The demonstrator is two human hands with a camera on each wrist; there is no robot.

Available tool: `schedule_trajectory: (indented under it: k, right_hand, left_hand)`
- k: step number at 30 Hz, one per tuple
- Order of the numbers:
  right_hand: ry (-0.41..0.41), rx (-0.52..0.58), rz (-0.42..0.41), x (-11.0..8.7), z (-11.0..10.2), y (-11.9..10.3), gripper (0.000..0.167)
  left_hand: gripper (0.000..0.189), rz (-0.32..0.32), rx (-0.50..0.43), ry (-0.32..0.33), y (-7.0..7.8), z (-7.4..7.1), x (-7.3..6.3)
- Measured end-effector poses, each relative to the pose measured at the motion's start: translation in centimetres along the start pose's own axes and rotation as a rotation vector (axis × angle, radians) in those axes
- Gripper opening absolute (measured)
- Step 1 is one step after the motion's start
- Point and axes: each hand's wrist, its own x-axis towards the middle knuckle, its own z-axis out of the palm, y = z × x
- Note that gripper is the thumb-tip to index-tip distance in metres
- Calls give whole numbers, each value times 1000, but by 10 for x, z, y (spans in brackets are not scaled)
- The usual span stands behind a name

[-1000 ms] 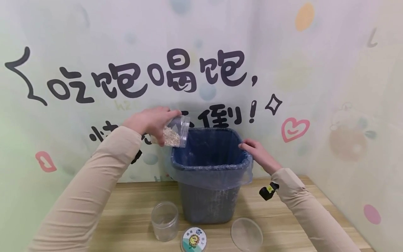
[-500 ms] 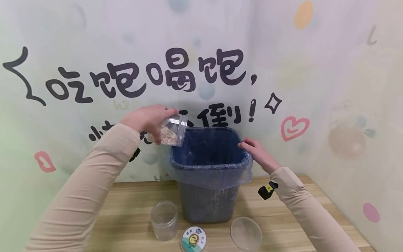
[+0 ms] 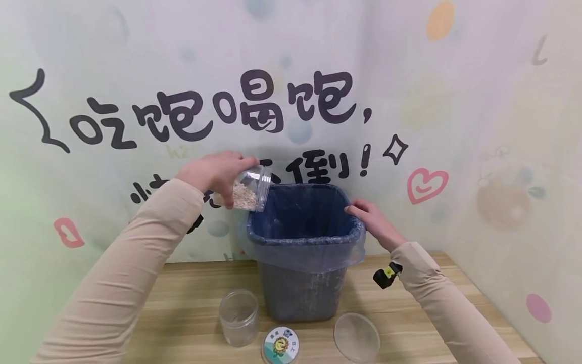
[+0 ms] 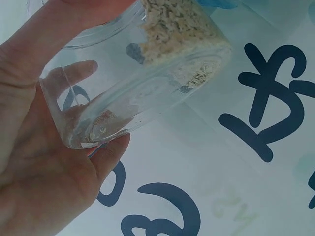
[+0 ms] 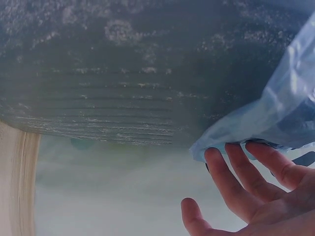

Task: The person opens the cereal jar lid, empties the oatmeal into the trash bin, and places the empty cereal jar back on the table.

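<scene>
My left hand grips a clear plastic jar, tipped on its side with its mouth to the right. Pale oat flakes lie along its lower side, and the mouth is right at the left rim of a dark grey trash bin. A translucent blue bag lines the bin and folds down outside the rim. At the right rim my right hand holds the lined edge, its thumb over the top. In the right wrist view, several fingers touch the bag's hanging edge from outside.
On the wooden table, a second clear jar stands open before the bin. A round lid with a flower print lies beside it, and a clear disc-shaped lid lies farther right. Behind the bin rises a printed wall.
The tipped jar has shifted very slightly left from its position one second ago. My right hand, the bin and the things on the table stay where they were.
</scene>
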Motion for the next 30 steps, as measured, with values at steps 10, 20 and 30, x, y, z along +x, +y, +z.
schedule_trajectory:
  k: [10,20,30]
  right_hand:
    - [-8,12,6,-2,2,-1,41]
    - [-14,30,11,-2,1,-2,40]
    - [0,37,7,-2,0,0,39]
  left_hand:
    - [101,-7,-21,-1,-3,1,-2]
    - [105,-24,-20,6,-7,4,-5]
    - [102,-25,-3,3,-3,1,-5]
